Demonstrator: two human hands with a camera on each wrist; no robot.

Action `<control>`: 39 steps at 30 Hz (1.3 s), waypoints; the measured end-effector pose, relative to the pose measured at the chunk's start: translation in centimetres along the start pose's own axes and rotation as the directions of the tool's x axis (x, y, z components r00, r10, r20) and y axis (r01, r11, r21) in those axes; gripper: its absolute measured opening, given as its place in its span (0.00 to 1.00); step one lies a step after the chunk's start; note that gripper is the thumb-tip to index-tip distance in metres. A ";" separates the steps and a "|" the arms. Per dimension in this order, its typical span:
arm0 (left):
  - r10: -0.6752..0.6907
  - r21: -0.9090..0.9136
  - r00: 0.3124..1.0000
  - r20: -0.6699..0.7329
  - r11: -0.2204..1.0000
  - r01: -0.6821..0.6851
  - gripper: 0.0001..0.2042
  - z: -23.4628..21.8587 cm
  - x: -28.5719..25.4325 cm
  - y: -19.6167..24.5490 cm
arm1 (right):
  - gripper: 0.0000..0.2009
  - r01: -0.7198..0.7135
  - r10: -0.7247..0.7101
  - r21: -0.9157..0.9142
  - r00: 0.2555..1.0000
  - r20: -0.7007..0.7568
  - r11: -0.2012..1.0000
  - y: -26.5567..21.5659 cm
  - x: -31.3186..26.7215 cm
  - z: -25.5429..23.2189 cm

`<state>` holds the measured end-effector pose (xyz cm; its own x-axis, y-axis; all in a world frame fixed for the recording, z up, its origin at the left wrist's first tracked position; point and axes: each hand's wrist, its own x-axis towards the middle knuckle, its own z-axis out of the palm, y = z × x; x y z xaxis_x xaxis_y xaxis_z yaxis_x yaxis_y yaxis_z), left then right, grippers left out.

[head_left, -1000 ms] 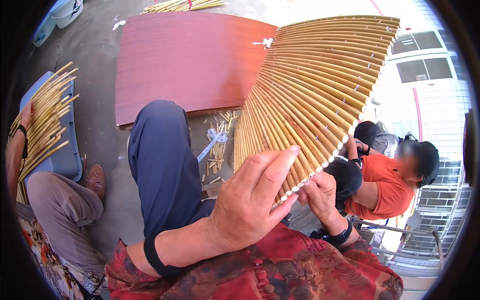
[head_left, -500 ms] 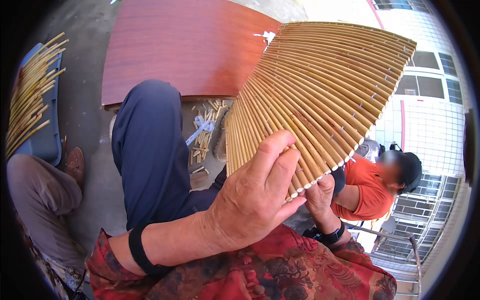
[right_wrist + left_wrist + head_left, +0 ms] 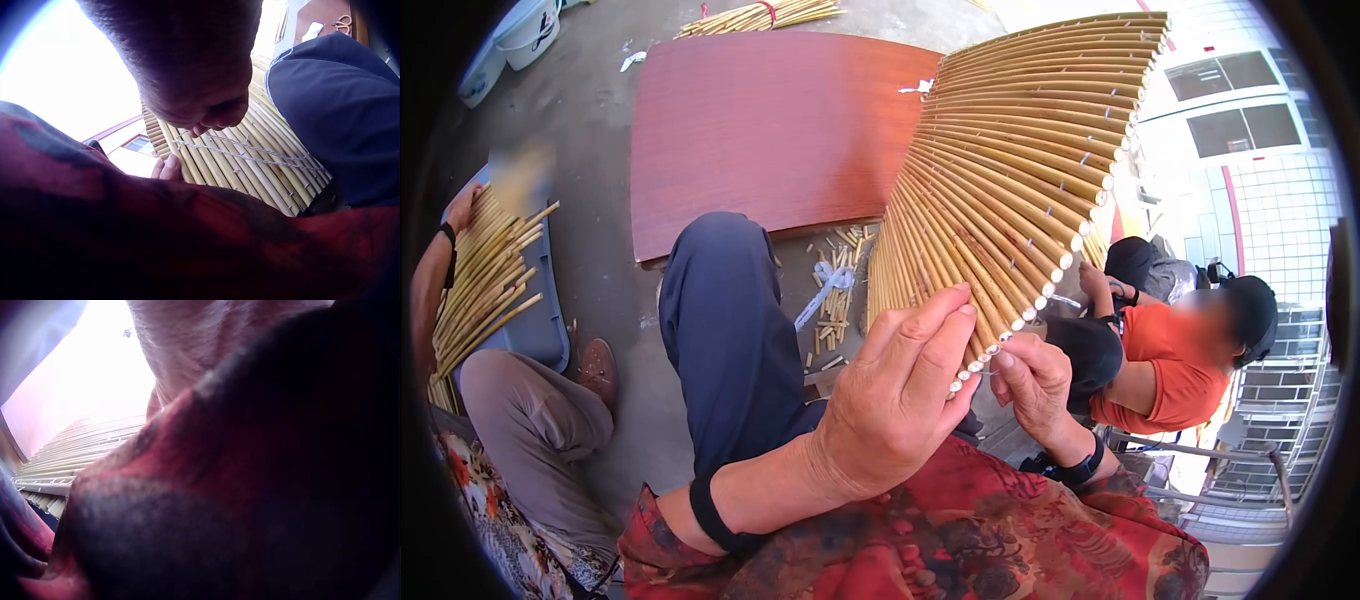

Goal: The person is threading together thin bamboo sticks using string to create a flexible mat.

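Observation:
A mat of reed rods [image 3: 1020, 190] tied with string rises from lower middle to upper right in the head view, its white cut ends along the right edge. My left hand [image 3: 895, 390] grips its near end, fingers over the top face. Beside the cut ends, my right hand [image 3: 1035, 385] pinches a thin string [image 3: 985, 372] between thumb and forefinger. In the right wrist view, twisted white string [image 3: 250, 156] crosses the rods under my right hand [image 3: 194, 81], and left fingertips [image 3: 170, 167] show at the mat's edge. A sleeve hides most of the left wrist view.
A reddish wooden board [image 3: 760, 140] lies ahead, with short reed offcuts [image 3: 835, 310] and a pale blue strip [image 3: 825, 285] beside it. At left, another person's hand [image 3: 462, 208] touches reeds over a blue-grey bin [image 3: 550, 320]. A person in orange [image 3: 1165, 350] sits at right.
My right hand has drawn slightly away from the mat's edge, and string now shows between them. My left hand keeps its grip. The head view swung and came back; the reeds at left shifted.

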<state>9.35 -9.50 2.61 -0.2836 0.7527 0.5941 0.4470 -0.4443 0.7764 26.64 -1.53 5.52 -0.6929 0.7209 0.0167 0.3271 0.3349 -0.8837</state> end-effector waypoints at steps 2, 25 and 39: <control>0.022 0.032 1.000 0.015 0.999 -0.023 0.29 -0.2 -0.1 0.1 | 0.09 0.028 -0.029 -0.039 1.000 -0.007 0.999 -0.3 0.3 0.3; -0.156 0.337 0.983 -0.092 0.924 0.179 0.24 -1.5 1.7 0.9 | 0.12 0.394 -0.407 -0.208 0.913 -0.024 0.895 -0.7 5.2 1.1; -0.183 0.358 0.978 -0.098 0.911 0.206 0.25 -2.2 2.3 1.1 | 0.13 0.420 -0.430 -0.227 0.903 0.007 0.879 -0.8 5.9 1.5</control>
<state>7.29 -9.33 5.27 -0.4423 0.7699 0.4600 0.6527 -0.0754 0.7539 21.38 1.56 5.62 -0.7707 0.5024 0.3920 0.1417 0.7349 -0.6633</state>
